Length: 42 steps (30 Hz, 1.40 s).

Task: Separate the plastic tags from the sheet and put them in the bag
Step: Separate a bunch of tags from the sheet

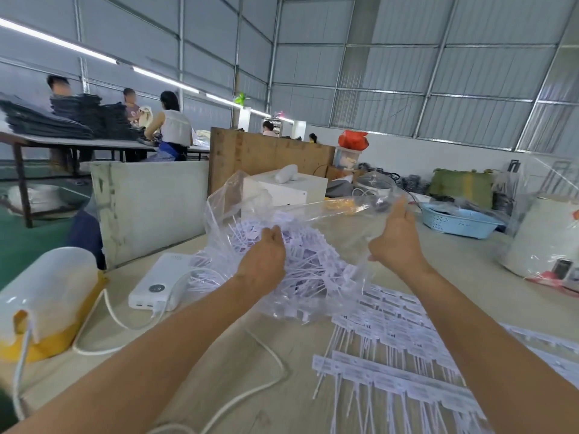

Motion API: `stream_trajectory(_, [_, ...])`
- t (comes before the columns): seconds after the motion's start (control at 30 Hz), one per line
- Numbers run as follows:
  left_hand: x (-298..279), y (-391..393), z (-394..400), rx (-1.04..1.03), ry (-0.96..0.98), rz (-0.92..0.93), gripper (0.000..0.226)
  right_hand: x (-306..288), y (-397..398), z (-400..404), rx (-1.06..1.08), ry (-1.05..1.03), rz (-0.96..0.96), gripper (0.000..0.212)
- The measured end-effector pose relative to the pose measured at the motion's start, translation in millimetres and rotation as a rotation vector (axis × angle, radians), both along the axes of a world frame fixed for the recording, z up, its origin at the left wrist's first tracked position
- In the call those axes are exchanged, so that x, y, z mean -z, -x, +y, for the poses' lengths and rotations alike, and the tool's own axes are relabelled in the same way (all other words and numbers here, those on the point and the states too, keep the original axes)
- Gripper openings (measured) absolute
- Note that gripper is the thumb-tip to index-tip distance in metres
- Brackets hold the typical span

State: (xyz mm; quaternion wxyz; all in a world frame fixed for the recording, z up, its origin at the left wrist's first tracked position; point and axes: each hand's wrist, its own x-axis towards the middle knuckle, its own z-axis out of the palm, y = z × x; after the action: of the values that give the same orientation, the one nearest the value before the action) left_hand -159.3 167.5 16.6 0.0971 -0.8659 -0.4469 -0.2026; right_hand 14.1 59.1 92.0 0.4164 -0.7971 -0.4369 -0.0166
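The right hand [397, 242] pinches the rim of the clear bag [313, 214] and lifts it open. The left hand [266, 258] reaches into the bag's mouth, fingers curled among the loose tags [307, 264] piled just beyond it. Uncut tag sheets [398, 339] lie on the counter [219, 355] below the right hand.

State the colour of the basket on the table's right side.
Light blue; the basket shows best in the head view.

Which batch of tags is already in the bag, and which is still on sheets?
The loose tags heaped inside the clear bag between both hands. The tag sheets still lie flat on the table, lower right.
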Motion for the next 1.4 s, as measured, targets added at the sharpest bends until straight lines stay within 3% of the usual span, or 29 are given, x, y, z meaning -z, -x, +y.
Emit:
stream_trajectory(0.1, [-3,0,-12,0.363,-0.165,0.182,0.074,-5,-4,-3,0.022,0.012,-0.03,0.103])
stream_trajectory(0.17, [-7,-6,-14,0.456,-0.221,0.309,0.069,-5,-4,-6,0.017,0.043,-0.052,0.1])
stream_trajectory(0.37, [-20,-18,6,0.123,0.032,0.117,0.042,-1,-4,-19,-0.045,-0.021,-0.195,0.095])
stream_trajectory(0.57, [-49,7,51,-0.23,-0.138,0.024,0.044,6,-9,-31,-0.039,0.018,-0.343,0.083])
stream_trajectory(0.67, [-48,16,61,-0.182,-0.001,0.05,0.038,11,-6,-30,-0.038,0.128,-0.44,0.076])
stream_trajectory(0.8, [-35,10,44,-0.166,0.131,0.179,0.03,23,3,-24,-0.064,0.182,-0.72,0.085])
stream_trajectory(0.9, [-16,-6,27,-0.162,0.19,0.195,0.03,34,12,-18,-0.092,0.251,-0.901,0.072])
stream_trajectory(0.97, [-4,-11,20,-0.15,0.208,0.219,0.03,38,15,-16,-0.101,0.363,-0.831,0.064])
stream_trajectory(1.13, [-7,-6,25,-0.347,0.097,0.172,0.039,46,10,-26,-0.092,0.508,-0.65,0.065])
stream_trajectory(1.23, [-9,-4,26,-0.384,0.171,0.251,0.044,46,6,-33,-0.167,0.554,-0.578,0.064])
stream_trajectory(1.3, [-12,-3,27,-0.413,0.194,0.272,0.046,46,4,-38,-0.223,0.562,-0.52,0.061])
stream_trajectory(1.4, [-28,-14,4,-0.414,0.06,0.343,0.042,44,1,-49,-0.254,0.458,-0.501,0.049])
